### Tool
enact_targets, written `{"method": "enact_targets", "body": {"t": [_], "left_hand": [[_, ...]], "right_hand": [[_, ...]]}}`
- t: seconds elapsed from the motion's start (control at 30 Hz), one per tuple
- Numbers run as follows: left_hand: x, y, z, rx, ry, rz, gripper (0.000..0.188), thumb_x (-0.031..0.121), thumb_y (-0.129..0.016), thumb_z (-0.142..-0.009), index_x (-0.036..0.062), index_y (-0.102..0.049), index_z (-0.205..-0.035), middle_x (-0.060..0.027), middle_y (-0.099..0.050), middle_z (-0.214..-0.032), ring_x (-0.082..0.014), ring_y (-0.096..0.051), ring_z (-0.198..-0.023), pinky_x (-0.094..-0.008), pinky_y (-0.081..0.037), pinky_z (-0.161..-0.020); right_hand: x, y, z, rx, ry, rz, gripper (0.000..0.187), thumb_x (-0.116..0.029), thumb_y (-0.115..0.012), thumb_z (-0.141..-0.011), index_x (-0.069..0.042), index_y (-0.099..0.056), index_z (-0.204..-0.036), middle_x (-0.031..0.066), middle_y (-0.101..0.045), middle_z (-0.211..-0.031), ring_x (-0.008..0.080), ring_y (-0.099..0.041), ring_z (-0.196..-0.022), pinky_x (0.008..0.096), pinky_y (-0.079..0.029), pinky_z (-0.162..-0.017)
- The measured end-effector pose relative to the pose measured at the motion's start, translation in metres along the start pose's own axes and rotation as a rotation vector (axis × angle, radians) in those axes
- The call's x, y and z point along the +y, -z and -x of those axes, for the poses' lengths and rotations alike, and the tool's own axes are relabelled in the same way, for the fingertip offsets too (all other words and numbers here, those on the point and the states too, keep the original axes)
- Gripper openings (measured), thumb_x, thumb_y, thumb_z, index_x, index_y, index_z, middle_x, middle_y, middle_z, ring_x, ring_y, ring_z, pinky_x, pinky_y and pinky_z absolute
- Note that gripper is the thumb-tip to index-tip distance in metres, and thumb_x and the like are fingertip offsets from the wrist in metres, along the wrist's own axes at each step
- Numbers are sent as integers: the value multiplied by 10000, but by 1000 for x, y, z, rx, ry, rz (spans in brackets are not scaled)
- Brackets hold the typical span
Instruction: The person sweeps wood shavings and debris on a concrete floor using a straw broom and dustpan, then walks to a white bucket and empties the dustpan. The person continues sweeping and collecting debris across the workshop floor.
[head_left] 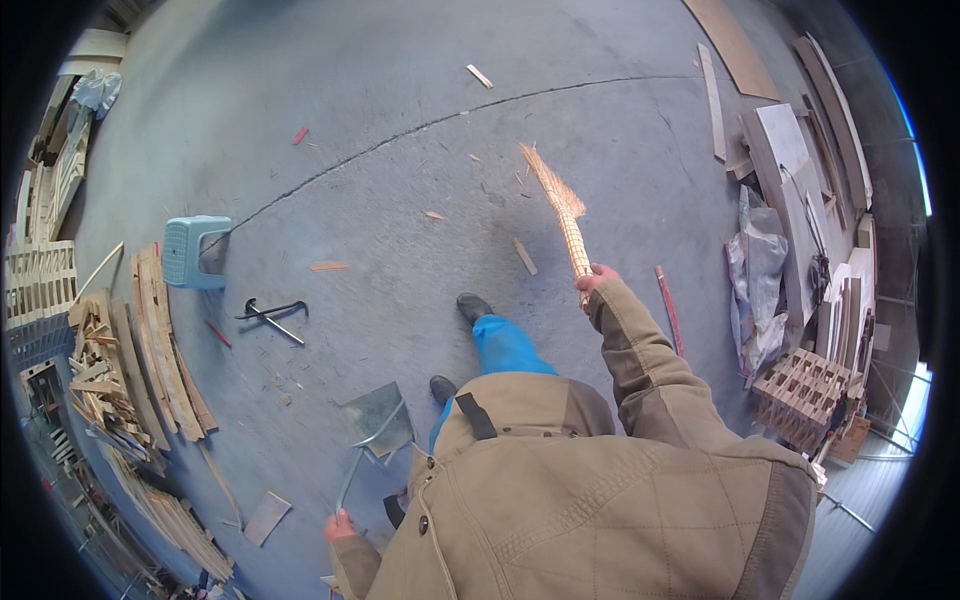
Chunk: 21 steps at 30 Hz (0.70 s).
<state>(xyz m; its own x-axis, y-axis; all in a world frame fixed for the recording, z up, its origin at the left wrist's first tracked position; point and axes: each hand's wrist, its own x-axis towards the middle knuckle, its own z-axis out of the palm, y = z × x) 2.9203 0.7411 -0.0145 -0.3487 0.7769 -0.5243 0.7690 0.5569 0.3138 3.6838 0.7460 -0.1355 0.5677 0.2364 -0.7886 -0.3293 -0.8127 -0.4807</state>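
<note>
My right hand (597, 278) is closed round the handle end of a straw hand broom (560, 205), its bristles reaching forward over the concrete floor. Low on the left, my left hand (340, 525) grips the thin metal handle of a grey dustpan (365, 412). The pan is beside my boots, to their left; whether it touches the floor I cannot tell. Small wood scraps lie near the broom, among them a short strip (525, 257), a chip (433, 215) and a flat sliver (328, 266).
To the left stand a light blue plastic stool (195, 253), a hammer (275, 324) with a dark bar across it, and stacked planks (165, 350). On the right are boards (785, 165), plastic sheeting (757, 290), a slatted wooden stack (800, 398) and a red strip (670, 310).
</note>
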Motion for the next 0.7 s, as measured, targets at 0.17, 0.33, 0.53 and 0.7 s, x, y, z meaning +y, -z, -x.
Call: {"method": "enact_targets", "body": {"t": [0.17,0.33,0.53,0.7], "left_hand": [[10,-22,-7,-24,85,76,393,319,-653,-903,26,-596,-647,-42,-516,-544,-137,-467,-471,-324,-360,-457],[35,-32,-4,-83,210,197,388,317,-659,-902,35,-595,-643,-45,-499,-513,-134,-448,-433,-324,-345,-429],[84,-36,-15,-110,190,154,385,328,-627,-922,44,-571,-668,-31,-470,-512,-132,-422,-415,-318,-331,-404],[111,-47,-23,-68,167,191,366,322,-598,-938,46,-560,-700,-23,-445,-509,-130,-408,-418,-319,-355,-401]], "right_hand": [[14,4,-37,73,-175,-39,701,-91,-758,-700,26,-529,-1352,202,-695,-1054,289,-694,-863,410,-569,-728],[16,-32,-31,-38,-92,354,731,-145,-766,-670,38,-538,-1340,212,-697,-1060,286,-706,-895,402,-574,-761],[16,-12,41,-204,32,580,787,-167,-757,-647,-84,-533,-1396,198,-698,-1063,261,-695,-923,383,-560,-814],[-17,31,55,-193,-67,398,761,-138,-781,-641,-107,-570,-1371,196,-702,-1080,272,-696,-923,369,-552,-825]]}}
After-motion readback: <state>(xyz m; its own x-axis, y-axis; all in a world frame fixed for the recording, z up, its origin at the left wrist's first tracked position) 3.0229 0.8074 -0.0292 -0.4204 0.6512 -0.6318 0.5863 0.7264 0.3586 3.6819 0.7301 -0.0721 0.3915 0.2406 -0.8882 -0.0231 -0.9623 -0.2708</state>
